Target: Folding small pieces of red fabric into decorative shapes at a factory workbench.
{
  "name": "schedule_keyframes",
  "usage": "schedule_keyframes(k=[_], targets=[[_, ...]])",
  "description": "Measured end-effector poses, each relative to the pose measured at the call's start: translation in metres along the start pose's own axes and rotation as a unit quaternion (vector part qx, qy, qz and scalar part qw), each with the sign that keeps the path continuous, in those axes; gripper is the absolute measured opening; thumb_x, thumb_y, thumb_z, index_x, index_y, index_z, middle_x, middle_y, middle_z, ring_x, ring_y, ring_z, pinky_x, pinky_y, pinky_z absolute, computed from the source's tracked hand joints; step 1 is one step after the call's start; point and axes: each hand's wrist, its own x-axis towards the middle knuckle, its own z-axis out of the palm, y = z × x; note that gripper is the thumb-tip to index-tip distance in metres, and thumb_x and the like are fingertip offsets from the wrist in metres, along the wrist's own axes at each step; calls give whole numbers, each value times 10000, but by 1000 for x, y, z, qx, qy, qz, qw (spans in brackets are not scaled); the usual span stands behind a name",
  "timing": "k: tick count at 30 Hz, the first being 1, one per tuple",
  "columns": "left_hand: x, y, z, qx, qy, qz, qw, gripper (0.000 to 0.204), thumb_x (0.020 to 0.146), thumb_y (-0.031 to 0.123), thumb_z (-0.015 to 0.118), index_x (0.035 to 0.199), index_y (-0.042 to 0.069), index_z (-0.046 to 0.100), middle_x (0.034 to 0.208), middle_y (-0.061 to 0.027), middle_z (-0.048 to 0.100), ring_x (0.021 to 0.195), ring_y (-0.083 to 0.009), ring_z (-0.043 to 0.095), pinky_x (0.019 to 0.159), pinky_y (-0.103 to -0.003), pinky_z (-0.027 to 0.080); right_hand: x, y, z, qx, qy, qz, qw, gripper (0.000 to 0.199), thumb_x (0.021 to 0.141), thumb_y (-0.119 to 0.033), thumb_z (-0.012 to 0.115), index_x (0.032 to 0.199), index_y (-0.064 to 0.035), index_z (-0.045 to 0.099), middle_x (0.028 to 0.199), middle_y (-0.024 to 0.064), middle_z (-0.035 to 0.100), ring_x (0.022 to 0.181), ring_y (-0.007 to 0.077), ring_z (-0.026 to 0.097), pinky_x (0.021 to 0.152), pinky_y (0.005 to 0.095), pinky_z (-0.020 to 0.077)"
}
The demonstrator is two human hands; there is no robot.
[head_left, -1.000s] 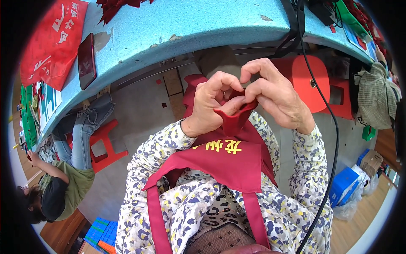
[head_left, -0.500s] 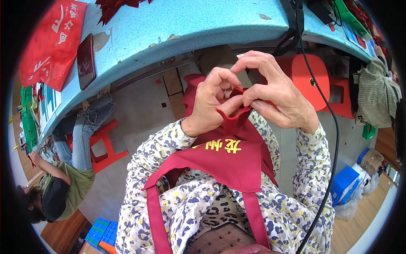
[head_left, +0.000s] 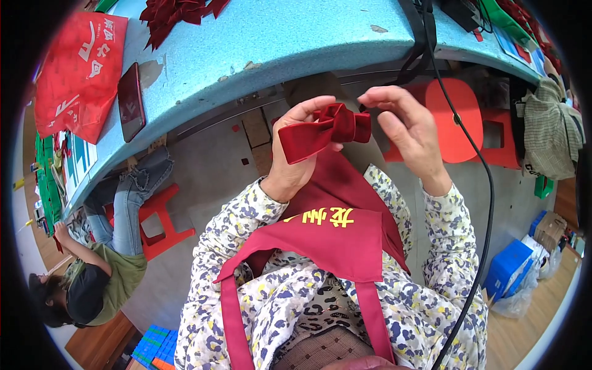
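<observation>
A dark red velvet ribbon bow (head_left: 308,139) with a folded knot in its middle rests in my left hand (head_left: 287,161), whose fingers and thumb close round it from behind and below. Just to the right of the bow, my right hand (head_left: 409,132) is apart from it, fingers bent and thumb spread, with nothing seen in it. Both hands are above the lap of my maroon apron (head_left: 327,240), in front of the table edge.
A blue table (head_left: 246,46) curves across the far side, bearing a red bag (head_left: 80,74), a phone (head_left: 131,102) and a pile of dark red ribbon pieces (head_left: 172,18). A black cable (head_left: 472,123) hangs at the right, near a red stool (head_left: 452,120). Another person (head_left: 108,280) sits at left.
My right hand has let go of the red ribbon and moved off to the right. The bow, pinched between both hands before, now shows its loops and knot in my left hand.
</observation>
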Motion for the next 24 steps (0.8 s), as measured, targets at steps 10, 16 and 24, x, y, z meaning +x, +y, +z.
schedule_keyframes(k=[10,16,24], targets=[[3,-26,3,-72,-7,-27,997,181,840,81,568,995,19,497,900,-91,616,718,-153,625,579,-239,522,-18,28,4,138,23,97,985,140,891,-101,480,901,14,560,920,49,570,805,66,529,708,196,428],[-1,-32,-18,-59,-54,-53,995,270,854,164,564,1075,41,468,923,-85,616,647,-143,589,528,-228,472,-15,28,12,93,94,66,989,115,888,-76,489,914,12,558,954,60,560,862,90,526,754,211,421],[-6,-30,-32,-30,-32,-58,997,273,850,164,568,1076,46,471,901,-82,613,565,-114,535,478,-204,407,-19,25,8,-96,74,-82,989,98,836,4,521,928,19,551,978,96,556,911,149,530,796,255,422]])
